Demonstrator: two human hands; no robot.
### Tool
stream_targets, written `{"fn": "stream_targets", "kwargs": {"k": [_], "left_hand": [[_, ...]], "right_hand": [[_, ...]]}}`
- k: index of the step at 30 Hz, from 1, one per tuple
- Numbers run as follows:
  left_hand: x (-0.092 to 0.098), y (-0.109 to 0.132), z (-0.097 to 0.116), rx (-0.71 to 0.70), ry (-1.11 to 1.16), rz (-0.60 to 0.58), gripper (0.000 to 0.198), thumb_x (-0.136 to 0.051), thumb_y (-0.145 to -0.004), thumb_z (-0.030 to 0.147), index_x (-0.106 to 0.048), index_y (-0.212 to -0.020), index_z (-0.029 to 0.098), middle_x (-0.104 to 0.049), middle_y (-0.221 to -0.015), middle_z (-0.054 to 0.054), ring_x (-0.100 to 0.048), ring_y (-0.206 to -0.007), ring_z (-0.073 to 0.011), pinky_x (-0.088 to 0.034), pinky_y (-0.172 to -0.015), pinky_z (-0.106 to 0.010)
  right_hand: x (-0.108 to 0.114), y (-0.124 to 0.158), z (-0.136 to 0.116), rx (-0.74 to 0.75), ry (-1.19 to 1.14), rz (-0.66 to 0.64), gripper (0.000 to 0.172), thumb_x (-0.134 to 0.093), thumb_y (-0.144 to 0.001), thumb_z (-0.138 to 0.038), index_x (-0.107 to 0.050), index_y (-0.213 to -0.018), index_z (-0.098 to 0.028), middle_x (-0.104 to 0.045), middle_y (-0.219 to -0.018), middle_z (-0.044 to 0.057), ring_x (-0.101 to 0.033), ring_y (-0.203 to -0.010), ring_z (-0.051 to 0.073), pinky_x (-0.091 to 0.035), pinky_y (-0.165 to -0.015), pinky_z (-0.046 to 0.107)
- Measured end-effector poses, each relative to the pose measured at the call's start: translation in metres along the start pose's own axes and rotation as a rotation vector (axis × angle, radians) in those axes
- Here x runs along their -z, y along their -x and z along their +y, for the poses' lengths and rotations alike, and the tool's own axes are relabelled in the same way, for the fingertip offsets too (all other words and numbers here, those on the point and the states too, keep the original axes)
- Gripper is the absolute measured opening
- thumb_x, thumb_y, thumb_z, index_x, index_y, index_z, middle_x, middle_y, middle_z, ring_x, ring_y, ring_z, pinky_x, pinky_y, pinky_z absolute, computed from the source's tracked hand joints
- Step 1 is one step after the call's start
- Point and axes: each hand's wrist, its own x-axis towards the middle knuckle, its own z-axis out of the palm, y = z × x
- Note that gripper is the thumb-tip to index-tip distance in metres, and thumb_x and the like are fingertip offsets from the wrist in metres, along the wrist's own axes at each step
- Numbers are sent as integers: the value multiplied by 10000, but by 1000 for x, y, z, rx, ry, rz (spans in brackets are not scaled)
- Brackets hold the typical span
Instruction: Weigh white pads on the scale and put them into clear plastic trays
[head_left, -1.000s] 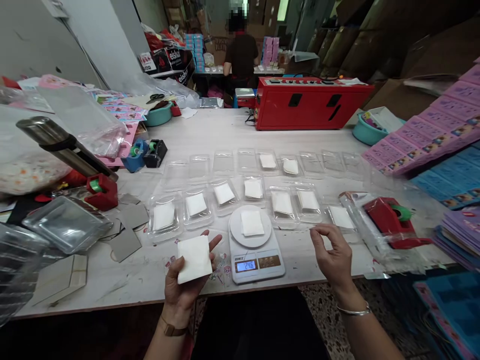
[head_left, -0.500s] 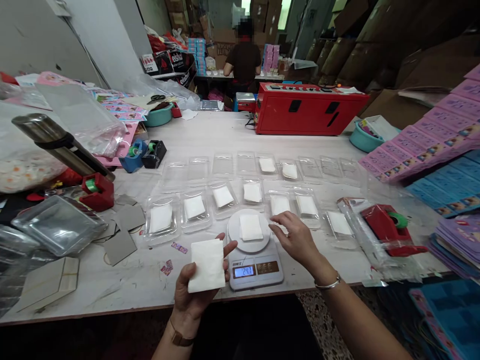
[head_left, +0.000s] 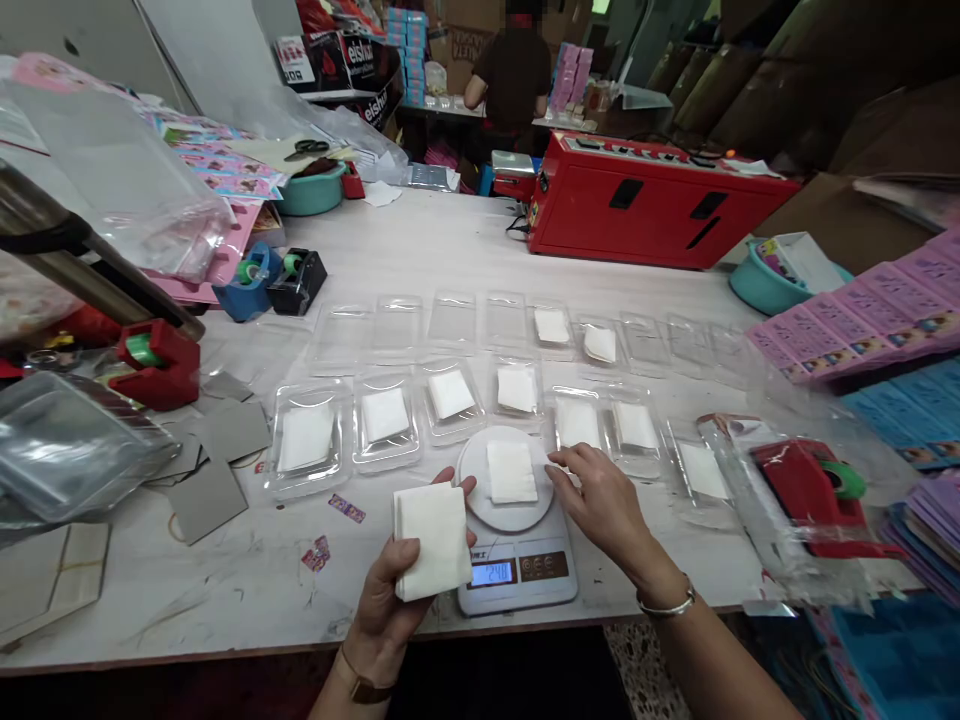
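Observation:
My left hand (head_left: 397,585) is closed around a stack of white folded tissues (head_left: 431,545), held upright before the scale. White tissue squares (head_left: 513,472) lie on the round plate of a digital kitchen scale (head_left: 559,590), whose blue display is lit. At the plate's right edge is my right hand (head_left: 600,500), thumb and fingers slightly apart with nothing visible between them. Behind the scale, clear plastic trays (head_left: 274,470) stand in a row with white squares in them. A farther row of clear trays (head_left: 454,318) holds squares in only some.
Tape dispensers stand at left, a red one (head_left: 157,365) nearest, and another red dispenser (head_left: 802,490) sits at right. A red machine (head_left: 637,200) is at the back. Grey cards (head_left: 210,500) lie at left. Pink boxes (head_left: 862,320) are stacked at right. A person (head_left: 514,70) sits beyond.
The view has shifted. The scale's last digit has gone from 7 to what looks like 8. My left hand still holds the stack, now turned slightly; my right hand stays beside the plate.

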Motion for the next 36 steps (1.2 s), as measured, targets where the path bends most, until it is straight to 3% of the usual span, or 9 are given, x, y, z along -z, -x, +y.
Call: {"fn": "stream_targets", "kwargs": {"k": [5, 9, 13, 17, 24, 30, 36], "left_hand": [[-10, -12, -6, -9, -147, 46, 759, -733, -673, 270, -487, -1391, 239, -447, -1486, -119, -655, -909, -239, -548, -768, -332], [-10, -14, -13, 6, -170, 52, 757, -739, -672, 280, -494, -1388, 263, -459, -1475, -113, -656, -899, -244, -552, -749, -343], [-11, -9, -8, -3, -175, 58, 758, -750, -664, 281, -501, -1380, 277, -427, -1502, -101, -659, -912, -248, -562, -744, -339], [-16, -8, 1, -1, -104, 42, 824, -762, -640, 280, -461, -1407, 259, -467, -1471, -124, -664, -895, -235, -561, -755, -325], [-16, -32, -17, 181, 92, -54, 858, -732, -669, 307, -381, -1441, 174, -517, -1417, -175, -679, -858, -219, -535, -788, -317], [-12, -44, -24, 197, 135, -54, 897, -711, -703, 313, -290, -1486, 200, -503, -1432, -170, -680, -851, -211, -529, -769, -309], [-12, -43, -25, 183, 82, -45, 892, -692, -716, 322, -275, -1493, 189, -473, -1455, -183, -662, -999, -312, -523, -827, -390]], "right_hand": [[-10, 7, -11, -51, 84, -9, 216, -462, -966, -249, -662, -891, -219, -637, -798, 53, -592, -771, 214, -443, -647, 329], [-14, 9, -25, -52, 63, -52, 224, -457, -965, -235, -660, -872, -215, -623, -775, 49, -583, -748, 206, -435, -654, 329], [-9, 5, -20, -85, 13, -13, 199, -473, -964, -261, -660, -908, -222, -638, -824, 57, -598, -798, 215, -450, -679, 335], [-4, -15, -10, -27, -1, -3, 161, -505, -951, -260, -657, -987, -220, -635, -873, 70, -589, -838, 232, -466, -698, 354], [-14, -56, -16, 74, -30, -216, 82, -620, -867, -175, -652, -943, -176, -610, -961, 78, -549, -905, 229, -481, -752, 351], [-20, -62, -18, 101, -5, -251, 68, -624, -843, -133, -613, -803, -187, -601, -874, 51, -536, -829, 199, -429, -690, 317], [-20, -61, -16, 71, -74, -267, 122, -600, -840, -113, -556, -770, -203, -593, -812, 21, -531, -796, 184, -404, -679, 301]]}}
